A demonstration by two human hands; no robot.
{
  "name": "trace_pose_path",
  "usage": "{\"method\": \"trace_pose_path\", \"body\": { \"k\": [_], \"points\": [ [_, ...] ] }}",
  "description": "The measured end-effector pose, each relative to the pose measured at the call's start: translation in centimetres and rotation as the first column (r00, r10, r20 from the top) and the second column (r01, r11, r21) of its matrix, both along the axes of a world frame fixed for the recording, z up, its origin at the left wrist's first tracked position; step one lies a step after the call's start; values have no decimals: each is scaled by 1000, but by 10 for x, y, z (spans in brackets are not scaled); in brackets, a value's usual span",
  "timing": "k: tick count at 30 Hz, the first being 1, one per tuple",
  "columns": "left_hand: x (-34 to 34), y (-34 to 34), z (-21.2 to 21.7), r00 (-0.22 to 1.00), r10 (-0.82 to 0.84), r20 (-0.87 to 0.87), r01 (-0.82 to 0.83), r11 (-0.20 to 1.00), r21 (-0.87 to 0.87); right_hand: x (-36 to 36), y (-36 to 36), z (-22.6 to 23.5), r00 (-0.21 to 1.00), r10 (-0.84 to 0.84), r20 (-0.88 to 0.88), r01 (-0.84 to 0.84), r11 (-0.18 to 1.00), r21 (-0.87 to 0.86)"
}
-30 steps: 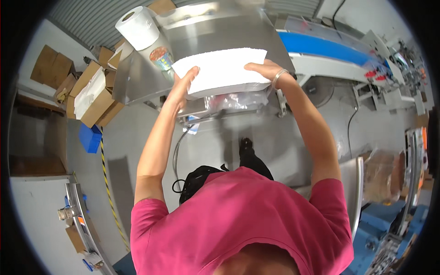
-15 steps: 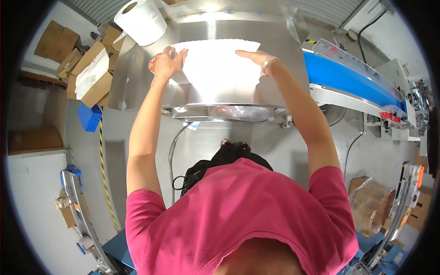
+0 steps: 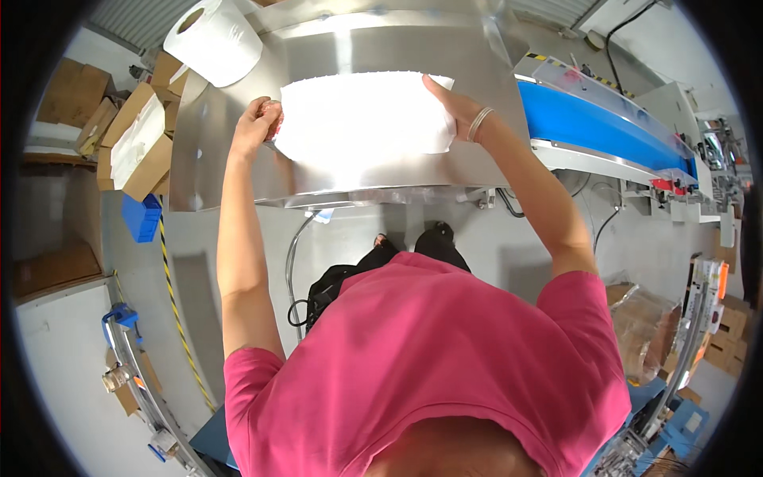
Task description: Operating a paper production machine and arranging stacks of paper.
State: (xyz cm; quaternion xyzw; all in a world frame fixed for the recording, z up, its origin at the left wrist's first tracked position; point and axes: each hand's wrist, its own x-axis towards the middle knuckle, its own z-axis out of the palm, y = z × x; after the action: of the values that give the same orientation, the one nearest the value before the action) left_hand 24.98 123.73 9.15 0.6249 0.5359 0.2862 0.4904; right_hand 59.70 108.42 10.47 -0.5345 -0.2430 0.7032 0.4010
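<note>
Workshop floor, grey concrete, seen from above over a pink shirt; open brown cardboard boxes stacked at the person's left, long blue conveyor belt running off to the right

Brushed stainless steel table straight ahead, large white paper roll at its far left corner

Flat white rectangular paper sheet lies on the table, long axis left to right, between both hands

Left hand: grip curled closed on the sheet's left edge, something small and reddish in the fingers, too blurred to name

Right hand: grip flatter, fingers over the sheet's far right corner, silver bangle at the wrist

Both hands equally near, one at each short end; sheet lies inward of each grip
</note>
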Motion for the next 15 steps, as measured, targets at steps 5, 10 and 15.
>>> {"method": "trace_pose_path", "body": {
  "k": [5, 10, 15],
  "points": [
    [6, -11, -6, 1000, 20, -2, -20, 1000, -10, 5, -28, 15, 993, -43, -113, 42, 999, -18],
    [21, -17, -1, 750, 485, -450, -136, 779, 612, 41, -23, -7, 993, 74, -87, -82, 993, -84],
    [129, -117, 63, 937, 344, -65, -210, 701, 681, 72, -28, 16, 989, 113, 92, -105, 990, -90]
  ]
}}
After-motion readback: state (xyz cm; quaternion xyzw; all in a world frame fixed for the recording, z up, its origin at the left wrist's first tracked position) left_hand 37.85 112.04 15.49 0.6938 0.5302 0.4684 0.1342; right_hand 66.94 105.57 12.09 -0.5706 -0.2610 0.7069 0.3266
